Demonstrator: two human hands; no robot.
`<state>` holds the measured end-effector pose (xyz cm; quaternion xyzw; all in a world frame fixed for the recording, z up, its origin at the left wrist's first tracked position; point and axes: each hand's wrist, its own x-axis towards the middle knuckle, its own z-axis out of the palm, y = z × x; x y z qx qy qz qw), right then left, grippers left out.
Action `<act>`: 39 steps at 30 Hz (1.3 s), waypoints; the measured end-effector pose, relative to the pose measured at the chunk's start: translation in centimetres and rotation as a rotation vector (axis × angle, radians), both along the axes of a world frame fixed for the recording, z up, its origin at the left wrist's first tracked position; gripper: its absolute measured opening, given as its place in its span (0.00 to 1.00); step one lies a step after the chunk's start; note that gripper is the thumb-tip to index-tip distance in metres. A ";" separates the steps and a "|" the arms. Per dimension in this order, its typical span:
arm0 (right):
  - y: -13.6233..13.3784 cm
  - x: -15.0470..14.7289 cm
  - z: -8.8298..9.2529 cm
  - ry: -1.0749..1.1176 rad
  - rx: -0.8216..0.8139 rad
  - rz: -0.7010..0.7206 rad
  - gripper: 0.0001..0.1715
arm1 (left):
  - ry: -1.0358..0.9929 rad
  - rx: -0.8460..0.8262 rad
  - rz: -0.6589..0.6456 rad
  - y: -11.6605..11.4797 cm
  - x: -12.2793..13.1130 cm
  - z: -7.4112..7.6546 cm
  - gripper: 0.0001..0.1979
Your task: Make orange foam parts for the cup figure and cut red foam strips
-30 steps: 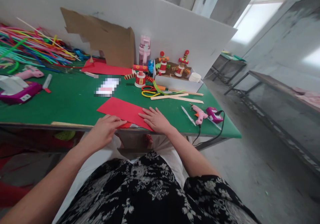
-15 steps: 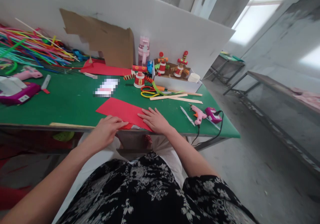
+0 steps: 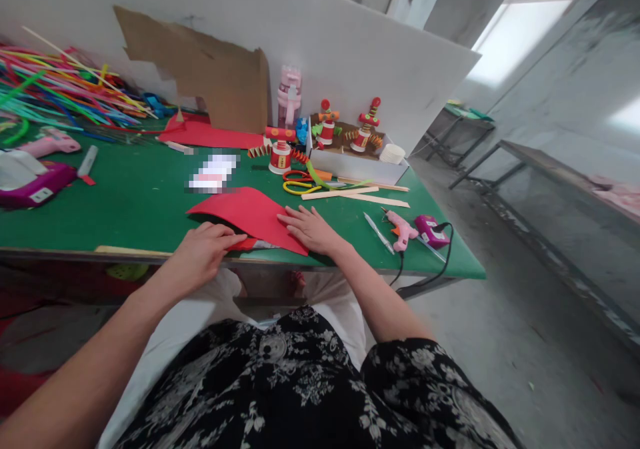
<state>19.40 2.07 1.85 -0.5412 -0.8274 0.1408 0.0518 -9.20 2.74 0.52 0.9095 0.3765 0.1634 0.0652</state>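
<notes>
A red sheet [image 3: 245, 209] lies near the front edge of the green table, its left part bulging up off the surface. Under its near edge is a red-handled tool [image 3: 243, 243] with a greyish blade-like end, probably a cutter. My left hand [image 3: 203, 252] is wrapped round the handle of this tool, at the sheet's lower left. Flat on the sheet's right end rests my right hand [image 3: 313, 230], its fingers spread.
Scissors [image 3: 301, 187], wooden strips [image 3: 340, 194], a pen [image 3: 379, 233] and a pink glue gun [image 3: 401, 230] lie to the right. Behind stand paper figures [image 3: 280, 155] and a box [image 3: 350, 164]. Colourful sticks [image 3: 65, 95] are piled at the left.
The red sheet's left part has lifted and bowed upward. My left hand has moved slightly left with the red-handled tool, which now shows more. My right hand still presses the sheet.
</notes>
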 end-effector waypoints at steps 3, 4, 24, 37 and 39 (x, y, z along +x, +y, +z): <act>-0.9 0.8 0.0 -0.046 -0.006 0.021 0.29 | -0.001 -0.023 -0.021 -0.2 0.3 -0.1 0.25; -1.1 0.9 0.0 -0.059 -0.003 0.022 0.29 | -0.001 -0.028 -0.024 -0.3 0.5 -0.1 0.25; -1.1 0.8 -0.5 -0.085 0.042 0.015 0.28 | -0.031 0.020 -0.038 -1.1 1.9 0.1 0.25; -1.2 0.7 -0.3 -0.089 0.040 0.003 0.28 | -0.024 -0.027 -0.073 -1.4 2.7 0.1 0.24; -1.2 0.7 -0.4 -0.093 0.044 0.006 0.28 | -0.035 -0.025 -0.082 -1.4 2.7 0.2 0.24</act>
